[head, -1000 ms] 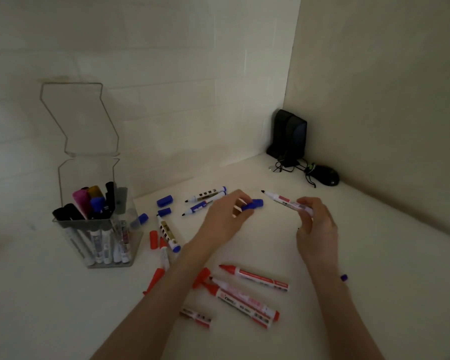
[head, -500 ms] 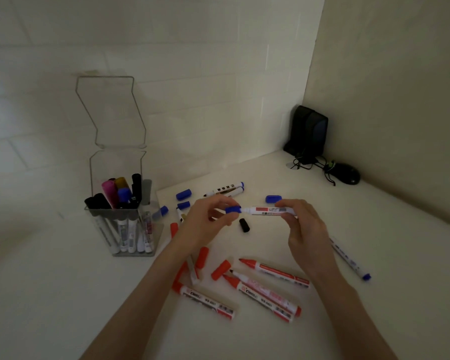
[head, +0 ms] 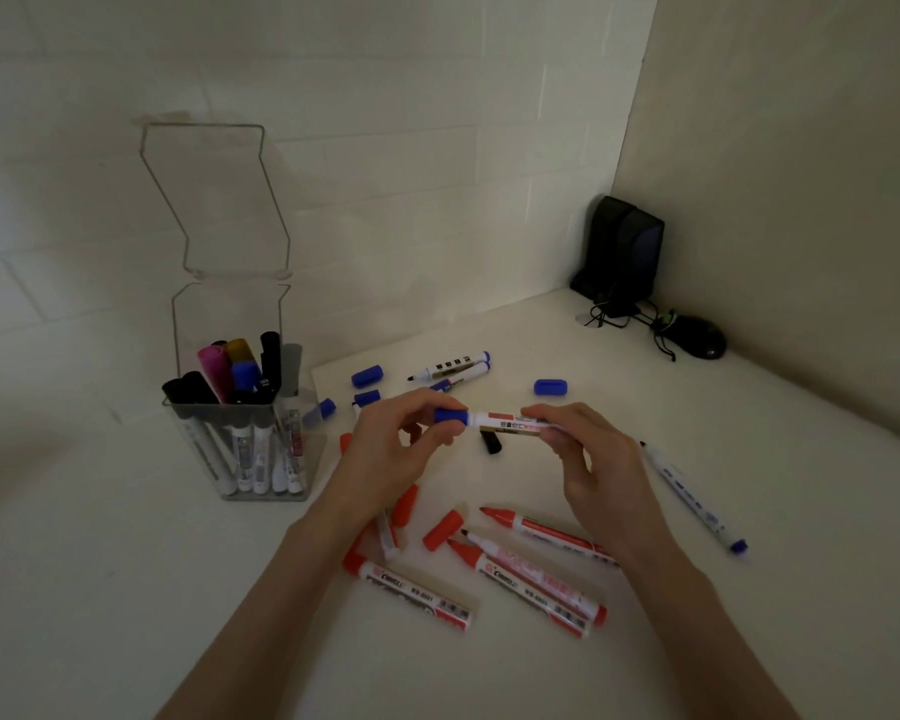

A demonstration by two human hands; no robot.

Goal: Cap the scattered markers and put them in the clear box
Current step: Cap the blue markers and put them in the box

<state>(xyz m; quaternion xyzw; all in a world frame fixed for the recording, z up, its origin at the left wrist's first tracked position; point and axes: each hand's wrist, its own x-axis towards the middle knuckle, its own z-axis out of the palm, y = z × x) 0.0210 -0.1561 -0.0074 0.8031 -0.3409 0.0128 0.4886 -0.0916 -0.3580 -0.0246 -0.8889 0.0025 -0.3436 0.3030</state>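
A white marker [head: 505, 421] lies level between both hands above the table. My left hand [head: 401, 449] pinches the blue cap [head: 450, 416] sitting on its left end. My right hand [head: 588, 459] grips the barrel's right end. The clear box [head: 302, 459] stands at the left with its lid [head: 214, 200] up and several capped markers upright inside. Uncapped red markers [head: 536, 574] and red caps [head: 441, 530] lie below my hands. Loose blue caps [head: 550, 387] and blue markers [head: 450, 367] lie beyond them. Another blue marker [head: 694, 498] lies at the right.
A black cap [head: 491, 442] lies under the held marker. A black speaker [head: 619, 252] and a black mouse [head: 694, 337] with tangled cables sit in the far right corner, where two walls meet. The white table extends to the left and front.
One second ago the blue cap and the marker were apart in separate hands. The cap has since gone onto the marker's tip, and both hands hold the joined marker level.
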